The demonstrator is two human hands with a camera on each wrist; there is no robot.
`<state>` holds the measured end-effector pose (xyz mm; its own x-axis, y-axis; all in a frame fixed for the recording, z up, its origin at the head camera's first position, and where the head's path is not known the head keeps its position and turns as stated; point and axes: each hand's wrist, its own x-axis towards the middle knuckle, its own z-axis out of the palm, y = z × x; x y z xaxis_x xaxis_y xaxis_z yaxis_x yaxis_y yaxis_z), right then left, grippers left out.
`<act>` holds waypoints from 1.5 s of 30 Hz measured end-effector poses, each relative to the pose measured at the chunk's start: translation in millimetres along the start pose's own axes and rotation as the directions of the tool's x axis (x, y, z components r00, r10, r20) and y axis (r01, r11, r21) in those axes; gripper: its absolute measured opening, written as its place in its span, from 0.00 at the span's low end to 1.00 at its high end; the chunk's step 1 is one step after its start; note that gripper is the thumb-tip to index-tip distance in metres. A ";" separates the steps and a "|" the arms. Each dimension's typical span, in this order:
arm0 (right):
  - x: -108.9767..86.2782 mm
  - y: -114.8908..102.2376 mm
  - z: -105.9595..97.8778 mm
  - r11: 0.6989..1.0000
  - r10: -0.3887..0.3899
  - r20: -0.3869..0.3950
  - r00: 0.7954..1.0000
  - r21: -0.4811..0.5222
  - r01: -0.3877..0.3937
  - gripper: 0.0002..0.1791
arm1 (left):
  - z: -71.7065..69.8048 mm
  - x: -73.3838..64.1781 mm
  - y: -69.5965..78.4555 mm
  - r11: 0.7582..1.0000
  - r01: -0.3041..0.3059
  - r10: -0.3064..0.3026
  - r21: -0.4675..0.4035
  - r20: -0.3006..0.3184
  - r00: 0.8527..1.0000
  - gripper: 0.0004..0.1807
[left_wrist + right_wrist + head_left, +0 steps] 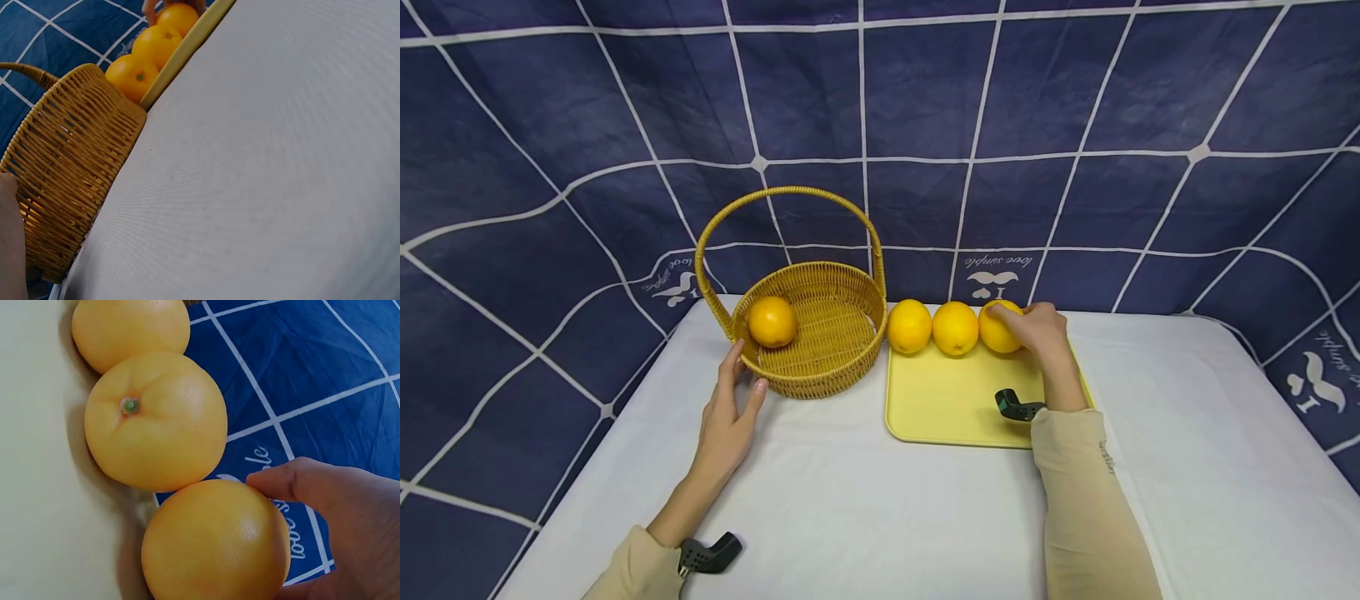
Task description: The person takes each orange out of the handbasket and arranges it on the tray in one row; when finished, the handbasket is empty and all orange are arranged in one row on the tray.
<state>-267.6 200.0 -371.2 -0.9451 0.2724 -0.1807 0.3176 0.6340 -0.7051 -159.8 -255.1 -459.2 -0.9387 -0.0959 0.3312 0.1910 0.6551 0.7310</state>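
The wicker basket (831, 382) stood upright at the left of the white-covered surface (850, 517), its handle (792, 191) arching overhead and so leaving the mouth accessible from the front. One orange, the basket orange (772, 322), lay inside at the left, where the raised wall would presumably stop it rolling out.

The left hand (728, 423) was at the basket's near-left rim, fingers extended and touching the wicker, thumb spread apart; nothing was grasped. The contact appeared suited to steadying a light container.

Three oranges stood in a row along the far end of the yellow tray (955, 408): the left orange (909, 327) just beside the basket, the middle orange (955, 328) next, and the right orange (997, 329) outermost. The tray's edge and close neighbours probably limited rolling.

The right hand (1045, 329) gripped the right orange, thumb on its upper side; the remaining fingers were largely hidden. Being at the row's end, that fruit offered a free side for grasping.
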 end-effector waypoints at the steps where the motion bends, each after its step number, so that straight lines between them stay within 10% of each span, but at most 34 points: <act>1: 0.0 0.4 -0.3 1.000 -0.001 0.011 1.000 -0.007 0.001 0.43 | -0.2 -0.1 0.0 1.000 0.000 0.000 0.001 0.000 1.000 0.38; 15: 1.9 0.6 -5.5 0.991 -0.026 0.122 0.992 -0.125 0.042 0.49 | -1.0 -1.2 -0.8 1.000 0.000 0.000 -0.008 -0.006 1.000 0.39; 37: -16.9 -29.4 -11.7 0.977 -0.183 -0.149 0.972 0.084 0.197 0.39 | 0.6 0.2 -1.4 1.000 -0.003 0.003 -0.008 -0.001 1.000 0.38; 45: -30.1 -47.4 -6.2 0.934 -0.259 -0.122 0.958 0.220 0.281 0.36 | -0.2 -0.5 -0.4 1.000 -0.007 0.007 -0.002 -0.002 1.000 0.38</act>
<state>-253.7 166.2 -328.1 -0.9784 0.1847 0.0932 0.0141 0.5091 -0.8606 -159.3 -255.4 -459.6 -0.9366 -0.0928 0.3380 0.1985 0.6543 0.7297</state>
